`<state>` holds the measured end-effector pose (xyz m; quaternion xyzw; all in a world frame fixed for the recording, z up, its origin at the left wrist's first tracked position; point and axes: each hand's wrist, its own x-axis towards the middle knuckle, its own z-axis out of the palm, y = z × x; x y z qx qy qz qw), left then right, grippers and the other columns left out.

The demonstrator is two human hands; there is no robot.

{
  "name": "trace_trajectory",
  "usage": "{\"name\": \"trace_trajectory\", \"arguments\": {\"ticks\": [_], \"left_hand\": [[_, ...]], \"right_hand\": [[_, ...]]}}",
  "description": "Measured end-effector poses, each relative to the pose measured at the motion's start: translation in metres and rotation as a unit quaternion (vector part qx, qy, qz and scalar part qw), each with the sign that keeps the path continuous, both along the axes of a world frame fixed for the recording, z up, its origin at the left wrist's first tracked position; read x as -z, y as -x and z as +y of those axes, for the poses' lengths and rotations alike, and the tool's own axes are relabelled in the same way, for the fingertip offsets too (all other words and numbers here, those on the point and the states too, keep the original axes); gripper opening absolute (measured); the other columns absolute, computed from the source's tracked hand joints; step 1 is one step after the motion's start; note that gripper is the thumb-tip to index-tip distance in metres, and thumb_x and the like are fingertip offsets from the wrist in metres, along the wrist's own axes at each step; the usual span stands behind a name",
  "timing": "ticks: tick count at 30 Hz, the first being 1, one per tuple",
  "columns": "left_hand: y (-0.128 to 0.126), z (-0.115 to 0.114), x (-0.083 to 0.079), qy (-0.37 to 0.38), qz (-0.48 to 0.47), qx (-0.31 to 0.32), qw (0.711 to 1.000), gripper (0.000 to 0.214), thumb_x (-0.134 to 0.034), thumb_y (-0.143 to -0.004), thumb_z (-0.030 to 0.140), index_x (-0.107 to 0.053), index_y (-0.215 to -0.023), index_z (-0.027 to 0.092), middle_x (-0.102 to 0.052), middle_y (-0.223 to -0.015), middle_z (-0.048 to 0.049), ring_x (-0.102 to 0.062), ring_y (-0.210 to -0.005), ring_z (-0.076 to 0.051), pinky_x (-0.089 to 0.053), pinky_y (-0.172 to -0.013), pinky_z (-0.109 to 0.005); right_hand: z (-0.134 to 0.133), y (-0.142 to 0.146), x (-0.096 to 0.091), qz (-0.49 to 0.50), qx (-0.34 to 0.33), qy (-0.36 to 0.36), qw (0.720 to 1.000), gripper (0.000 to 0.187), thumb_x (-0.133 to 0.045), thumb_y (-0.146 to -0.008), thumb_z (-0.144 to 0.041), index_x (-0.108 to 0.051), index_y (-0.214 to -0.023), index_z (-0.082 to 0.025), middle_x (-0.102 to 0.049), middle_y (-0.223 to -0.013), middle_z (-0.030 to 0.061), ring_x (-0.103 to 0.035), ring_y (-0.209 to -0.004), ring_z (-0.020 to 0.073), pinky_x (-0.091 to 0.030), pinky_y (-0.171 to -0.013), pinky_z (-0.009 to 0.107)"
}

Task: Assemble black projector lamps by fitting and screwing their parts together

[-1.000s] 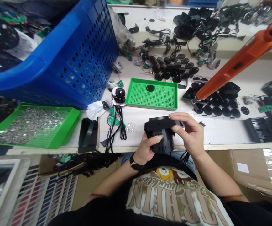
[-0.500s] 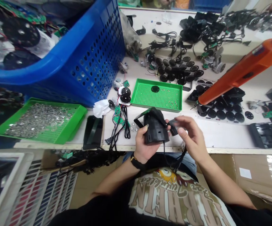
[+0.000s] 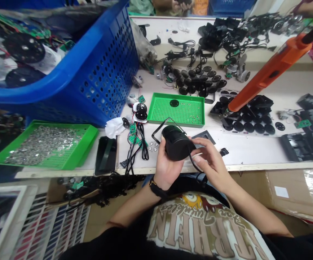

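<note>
A black cylindrical lamp-like housing (image 3: 176, 146) with a thin U-shaped bracket (image 3: 158, 131) rests in my left hand (image 3: 167, 162), thumb along its side and fingers beneath. Its round closed end is tilted towards me. A black cable (image 3: 192, 160) leaves the housing on the right and hangs down to my lap. My right hand (image 3: 210, 160) is beside that end, its fingers curved and apart, fingertips at the housing's edge and thumb near the cable. Behind these fingers a dark rectangular frame (image 3: 207, 136) lies on the table, with a small black part (image 3: 224, 151) to its right.
A green tray (image 3: 176, 124) holds a black disc and screws. At left are a blue basket (image 3: 105, 72), a green tray of metal pieces (image 3: 87, 144) and a phone (image 3: 106, 155). An orange screwdriver (image 3: 270, 74) slants down over black discs (image 3: 259, 128). People's hands show across the table.
The housing has turned in my left hand, its round end now towards me. My right hand has let go of a small dark piece and moved in close to the housing and cable.
</note>
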<state>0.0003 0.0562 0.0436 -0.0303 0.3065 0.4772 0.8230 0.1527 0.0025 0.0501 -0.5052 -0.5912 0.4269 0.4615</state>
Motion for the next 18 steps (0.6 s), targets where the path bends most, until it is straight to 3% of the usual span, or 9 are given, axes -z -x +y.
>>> {"name": "trace_trajectory", "arguments": {"ticks": [3,5,7,9,11,12,15,18], "left_hand": [[0.001,-0.004,-0.003,-0.029,0.007,-0.007,1.000,0.049,-0.058,-0.099,0.057,-0.070,-0.126,0.018,-0.079,-0.116,-0.0082,-0.068,-0.125,-0.022,-0.051,-0.113,-0.038],[0.000,-0.007,-0.005,-0.057,0.007,-0.006,0.998,0.056,-0.063,-0.095,0.061,-0.068,-0.132,0.018,-0.077,-0.125,-0.0094,-0.062,-0.137,-0.024,-0.047,-0.118,-0.038],[-0.001,-0.009,-0.005,-0.086,0.005,0.020,0.996,0.067,-0.065,-0.091,0.067,-0.067,-0.135,0.016,-0.073,-0.136,-0.0120,-0.053,-0.147,-0.027,-0.043,-0.122,-0.040],[-0.004,-0.013,-0.003,-0.111,0.001,0.073,0.991,0.072,-0.067,-0.087,0.070,-0.066,-0.137,0.018,-0.069,-0.142,-0.0120,-0.048,-0.151,-0.028,-0.039,-0.125,-0.042],[-0.007,-0.018,0.002,-0.131,0.007,0.160,0.978,0.065,-0.070,-0.088,0.066,-0.068,-0.135,0.021,-0.071,-0.140,-0.0107,-0.051,-0.148,-0.030,-0.037,-0.126,-0.045],[-0.009,-0.021,0.005,-0.145,0.016,0.210,0.967,0.058,-0.073,-0.089,0.060,-0.070,-0.132,0.022,-0.073,-0.137,-0.0105,-0.054,-0.144,-0.030,-0.038,-0.125,-0.047],[-0.015,-0.028,0.012,-0.221,0.048,0.369,0.901,0.049,-0.081,-0.087,0.041,-0.071,-0.130,0.021,-0.073,-0.133,-0.0125,-0.062,-0.133,-0.034,-0.039,-0.122,-0.052],[-0.018,-0.030,0.014,-0.302,0.070,0.488,0.816,0.053,-0.083,-0.085,0.036,-0.066,-0.134,0.026,-0.067,-0.143,-0.0132,-0.059,-0.137,-0.035,-0.037,-0.121,-0.054]], "right_hand": [[-0.007,0.001,-0.012,-0.064,-0.054,0.035,0.996,0.086,-0.076,-0.088,-0.041,-0.030,-0.160,-0.035,-0.035,-0.169,0.0157,-0.072,-0.096,0.0183,-0.064,-0.069,0.032],[-0.010,-0.002,-0.024,-0.114,-0.075,0.037,0.990,0.096,-0.074,-0.089,-0.038,-0.017,-0.167,-0.035,-0.035,-0.170,0.0170,-0.070,-0.077,0.0136,-0.065,-0.069,0.034],[-0.014,-0.012,-0.040,-0.151,-0.069,0.027,0.986,0.082,-0.062,-0.095,-0.027,-0.022,-0.167,-0.032,-0.060,-0.154,0.0136,-0.066,-0.063,0.0114,-0.064,-0.069,0.035],[-0.018,-0.031,-0.061,-0.178,-0.039,0.007,0.983,0.063,-0.054,-0.096,-0.016,-0.046,-0.157,-0.029,-0.079,-0.122,0.0060,-0.072,-0.070,0.0144,-0.064,-0.072,0.033],[-0.026,-0.056,-0.086,-0.184,-0.003,-0.009,0.983,0.042,-0.054,-0.096,-0.014,-0.070,-0.133,-0.026,-0.082,-0.097,0.0016,-0.076,-0.081,0.0163,-0.063,-0.075,0.030],[-0.031,-0.069,-0.098,-0.170,0.004,-0.005,0.985,0.033,-0.055,-0.098,-0.016,-0.076,-0.121,-0.025,-0.082,-0.090,0.0007,-0.075,-0.076,0.0147,-0.062,-0.070,0.027],[-0.050,-0.104,-0.131,-0.107,0.039,0.056,0.992,0.025,-0.055,-0.102,-0.028,-0.079,-0.109,-0.024,-0.083,-0.088,0.0020,-0.057,-0.044,0.0069,-0.046,-0.040,0.020],[-0.075,-0.132,-0.148,-0.060,0.112,0.100,0.987,0.025,-0.061,-0.099,-0.040,-0.079,-0.107,-0.025,-0.084,-0.090,0.0072,-0.052,-0.037,0.0074,-0.039,-0.031,0.021]]}}
